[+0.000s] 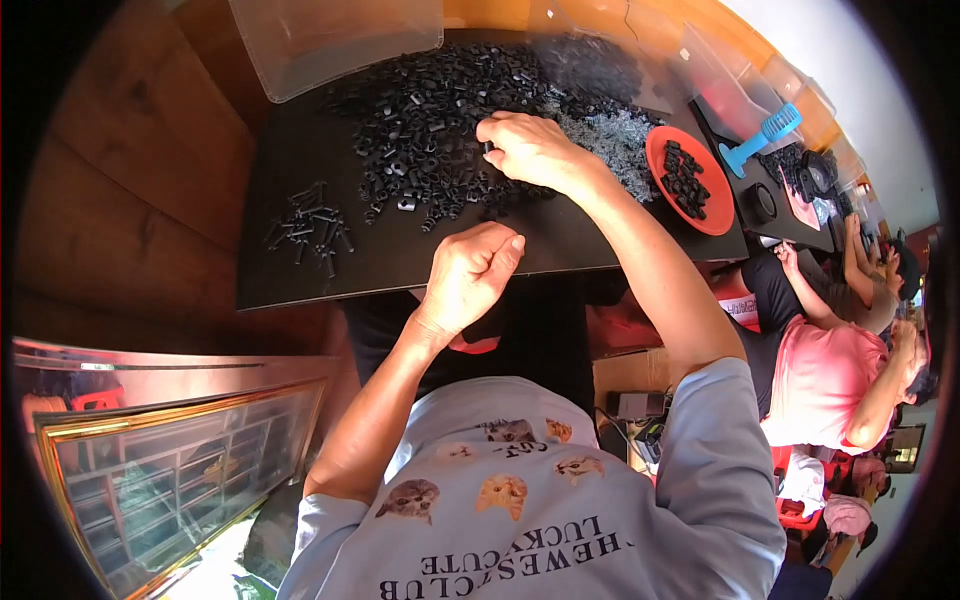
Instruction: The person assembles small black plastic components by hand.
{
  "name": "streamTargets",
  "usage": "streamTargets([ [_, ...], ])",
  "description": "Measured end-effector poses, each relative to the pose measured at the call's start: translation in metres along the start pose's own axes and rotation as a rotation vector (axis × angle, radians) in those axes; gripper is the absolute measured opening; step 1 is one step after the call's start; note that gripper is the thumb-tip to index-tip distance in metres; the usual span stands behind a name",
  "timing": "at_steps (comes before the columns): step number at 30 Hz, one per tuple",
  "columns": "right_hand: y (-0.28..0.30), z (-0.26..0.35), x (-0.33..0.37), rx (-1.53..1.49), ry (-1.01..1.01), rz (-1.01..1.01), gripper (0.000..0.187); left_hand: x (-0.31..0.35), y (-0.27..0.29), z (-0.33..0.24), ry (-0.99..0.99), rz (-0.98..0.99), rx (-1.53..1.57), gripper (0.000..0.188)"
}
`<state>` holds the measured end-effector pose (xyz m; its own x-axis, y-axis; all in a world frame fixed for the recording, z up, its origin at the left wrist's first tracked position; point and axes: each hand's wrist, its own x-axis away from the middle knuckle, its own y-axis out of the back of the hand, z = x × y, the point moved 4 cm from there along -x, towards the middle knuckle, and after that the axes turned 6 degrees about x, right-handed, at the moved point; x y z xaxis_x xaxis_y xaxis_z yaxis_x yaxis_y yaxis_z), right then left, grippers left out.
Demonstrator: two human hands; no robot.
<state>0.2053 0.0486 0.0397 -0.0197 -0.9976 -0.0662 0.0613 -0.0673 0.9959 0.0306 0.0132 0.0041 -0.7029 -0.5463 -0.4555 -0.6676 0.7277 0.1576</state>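
My right hand (530,150) reaches over a wide heap of small black plastic pieces (415,110) on the dark table. A short black cylindrical piece (488,147) sits between its thumb and fingers. Closer to me, at the table's front edge, my left hand (468,270) is closed in a fist with the thumb on top. What lies inside that fist, if anything, is hidden. To the right of the heap spreads a pile of small silvery metal parts (615,145). Several slim black pin-like pieces (312,228) lie apart on the left of the table.
An orange-red plate (722,190) with black assembled pieces stands at the right. Past it are a blue handheld fan (765,135) and a black tape roll (762,203). A clear plastic bin (340,45) stands at the back left. Other people, one in a pink shirt (820,380), sit at the right.
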Motion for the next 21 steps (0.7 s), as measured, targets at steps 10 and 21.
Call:
streamTargets([
  [10,0.014,-0.003,0.04,-0.03,-0.02,-0.287,0.023,0.0,0.001,0.011,0.141,-0.03,0.168,0.026],
  [21,0.019,0.062,0.1,-0.204,0.179,-0.395,0.029,-0.005,0.008,0.017,0.375,-0.028,0.44,0.024],
])
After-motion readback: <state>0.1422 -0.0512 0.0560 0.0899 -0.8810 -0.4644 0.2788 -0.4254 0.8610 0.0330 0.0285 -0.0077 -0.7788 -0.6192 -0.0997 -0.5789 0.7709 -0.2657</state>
